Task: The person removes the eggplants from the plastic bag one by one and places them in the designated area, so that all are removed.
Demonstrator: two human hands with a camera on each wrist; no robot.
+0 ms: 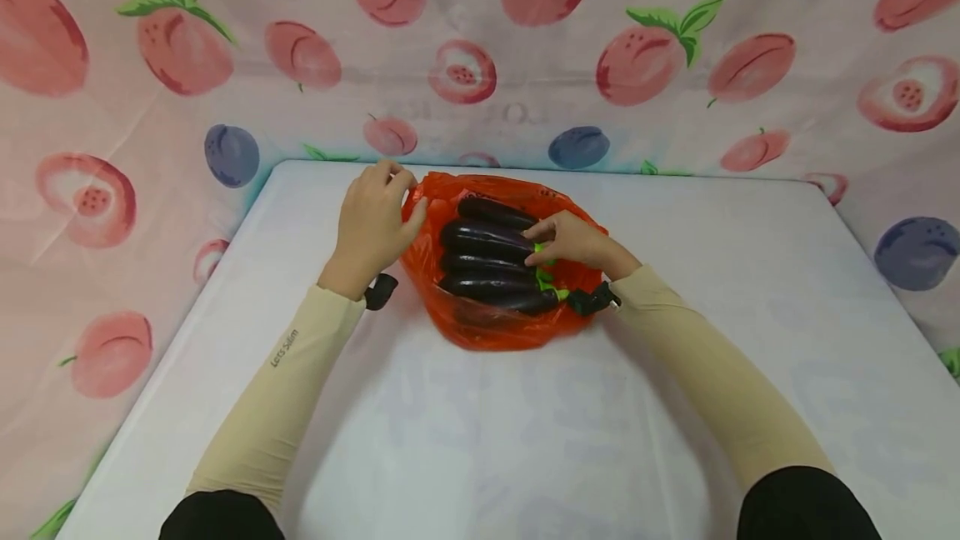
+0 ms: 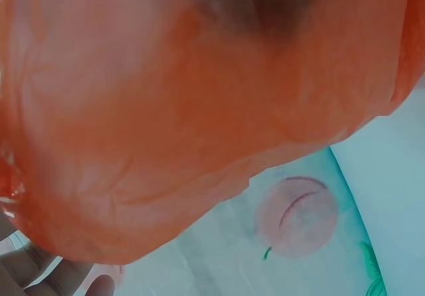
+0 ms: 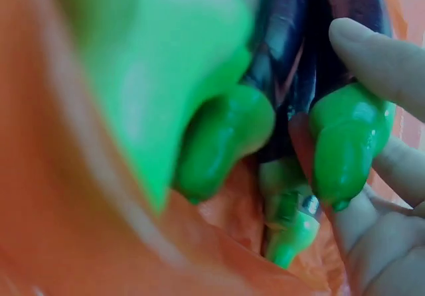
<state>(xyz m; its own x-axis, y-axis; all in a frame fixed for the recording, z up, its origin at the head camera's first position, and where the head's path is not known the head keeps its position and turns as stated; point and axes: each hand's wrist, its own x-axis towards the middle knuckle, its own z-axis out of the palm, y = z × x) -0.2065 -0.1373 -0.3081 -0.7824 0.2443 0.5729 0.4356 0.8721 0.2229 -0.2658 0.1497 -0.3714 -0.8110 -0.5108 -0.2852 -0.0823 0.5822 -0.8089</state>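
Observation:
An orange-red plastic bag lies on the table with its mouth spread wide. Inside it, several dark purple eggplants lie side by side, their green caps towards the right. My left hand is at the bag's upper left edge, thumb and fingers on either side of the rim. In the left wrist view the bag fills most of the picture and partly hides the fingers. Reaching in from the right, my right hand grips one eggplant near its green cap, thumb along one side.
The bag rests on a white-covered table, towards its far edge. Behind the table hangs a pink fruit-print cloth. Dark wrist mounts sit at both wrists, the right one overlapping the bag's edge.

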